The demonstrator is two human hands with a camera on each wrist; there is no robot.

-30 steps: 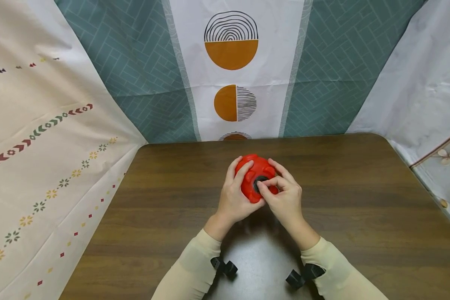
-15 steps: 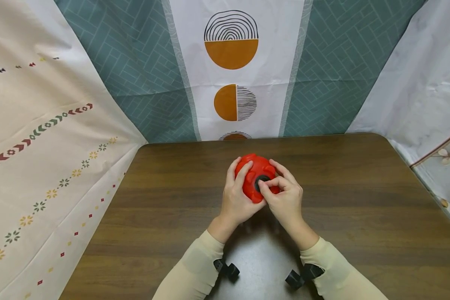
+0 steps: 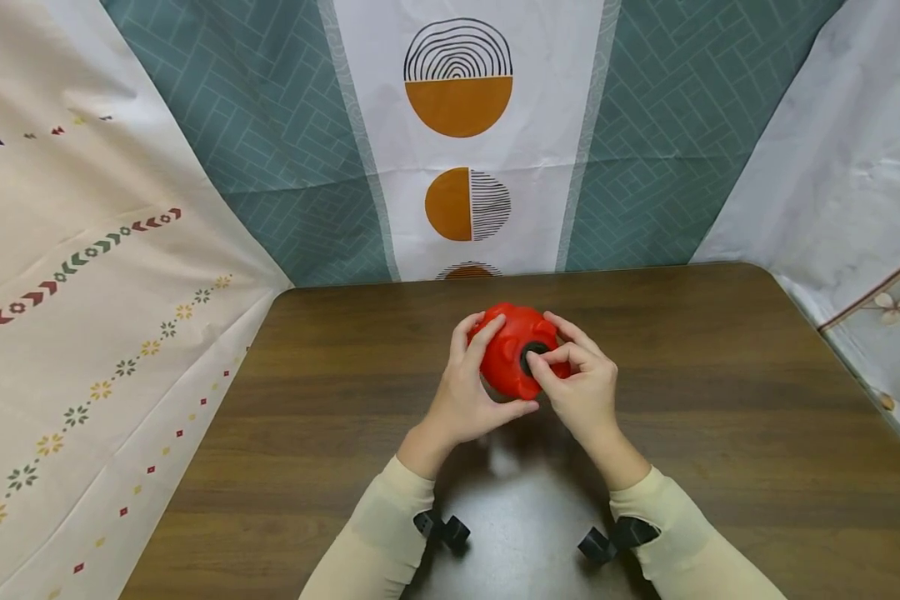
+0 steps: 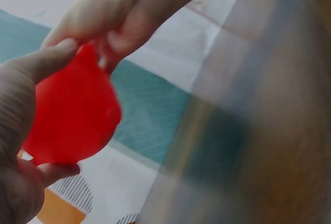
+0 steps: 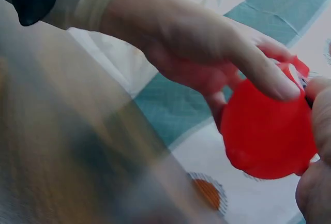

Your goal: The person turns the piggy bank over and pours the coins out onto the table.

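Observation:
A glossy red, round, hollow-looking object with raised lobes is held above the table. A black round plug sits in its near side. My left hand grips the red object from the left, with fingers over its far side and the thumb below; the left wrist view shows the red body between thumb and fingers. My right hand has thumb and index finger pinching at the plug, other fingers reaching along the red side. In the right wrist view the red body largely hides the plug.
A dark brown wooden table lies under the hands, with a glare patch near the front. A teal and white patterned cloth hangs behind it. Pale cloths hang at both sides. Black wrist cameras sit on the sleeves.
The red object has shifted a little right and turned, so its black plug lies farther right. My right hand moved right with it; the left thumb now shows more below the object.

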